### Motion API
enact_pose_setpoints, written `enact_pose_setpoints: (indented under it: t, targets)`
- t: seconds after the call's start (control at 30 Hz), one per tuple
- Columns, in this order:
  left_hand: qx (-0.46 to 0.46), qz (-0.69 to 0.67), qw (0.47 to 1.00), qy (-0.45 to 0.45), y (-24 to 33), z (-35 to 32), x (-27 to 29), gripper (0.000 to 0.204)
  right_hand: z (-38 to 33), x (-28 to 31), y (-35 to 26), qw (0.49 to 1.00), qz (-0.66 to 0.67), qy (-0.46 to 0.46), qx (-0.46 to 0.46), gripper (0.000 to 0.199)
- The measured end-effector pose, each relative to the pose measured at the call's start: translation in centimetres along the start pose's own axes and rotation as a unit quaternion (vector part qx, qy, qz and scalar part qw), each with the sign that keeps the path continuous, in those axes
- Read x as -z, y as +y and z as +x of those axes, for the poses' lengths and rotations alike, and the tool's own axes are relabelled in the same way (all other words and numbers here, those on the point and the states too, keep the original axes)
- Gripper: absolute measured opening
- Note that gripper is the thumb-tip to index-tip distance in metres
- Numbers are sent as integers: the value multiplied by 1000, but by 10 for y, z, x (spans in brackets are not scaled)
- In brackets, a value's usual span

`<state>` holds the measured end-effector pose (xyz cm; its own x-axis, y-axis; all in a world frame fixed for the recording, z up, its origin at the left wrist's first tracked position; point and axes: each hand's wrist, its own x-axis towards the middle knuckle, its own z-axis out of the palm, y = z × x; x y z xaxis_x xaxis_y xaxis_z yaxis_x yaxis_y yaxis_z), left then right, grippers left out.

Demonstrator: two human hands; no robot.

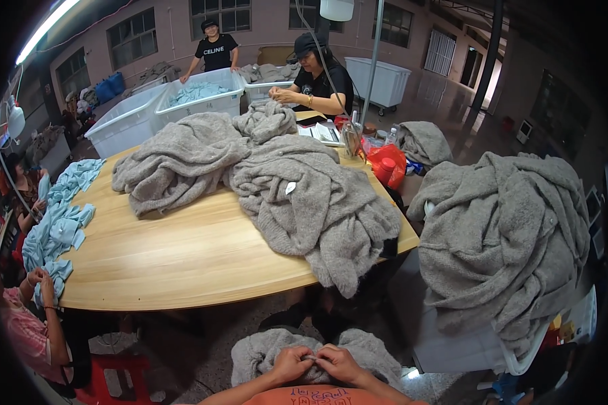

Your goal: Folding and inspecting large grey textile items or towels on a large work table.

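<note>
A grey knitted garment [267, 351] lies bunched across my lap. My left hand [292, 364] and my right hand [339, 362] meet over it, fingertips close together. Each hand is closed in a pinch on a small fold of the grey knit between them. The fingers hide most of that fold, and no tool can be made out. Ahead on the wooden table [175, 250] rests a heap of grey knitwear [297, 196] with a small white label, partly hanging over the near edge.
A tall pile of grey knitwear [503, 236] fills a white bin [466, 347] at my right. Light blue garments [57, 229] line the table's left edge. A red bag [390, 162] sits at the far right corner. Several people work around; white tubs [203, 104] stand behind the table.
</note>
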<state>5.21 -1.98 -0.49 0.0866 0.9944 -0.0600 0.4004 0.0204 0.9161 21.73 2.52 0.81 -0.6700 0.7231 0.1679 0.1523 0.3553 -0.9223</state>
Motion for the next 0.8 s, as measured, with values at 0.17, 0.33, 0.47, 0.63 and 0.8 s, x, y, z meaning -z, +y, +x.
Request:
enact_pose_setpoints:
  t: [0.17,0.33,0.47,0.63,0.8]
  targets:
    - [-1,-78,997,10,-1,1,-2,16,0,-4,-10,996,-83,36,11,5]
    - [71,-151,986,-11,0,1,-6,15,0,-10,-11,991,-104,80,-1,6]
    - [85,-198,976,-20,-1,3,-8,11,0,-15,-14,985,-113,114,59,8]
    - [182,-284,939,-71,-8,6,-7,8,-4,-14,-10,985,-136,86,63,9]
    - [85,-288,954,1,-5,3,-10,7,1,-14,-7,986,-116,105,49,6]
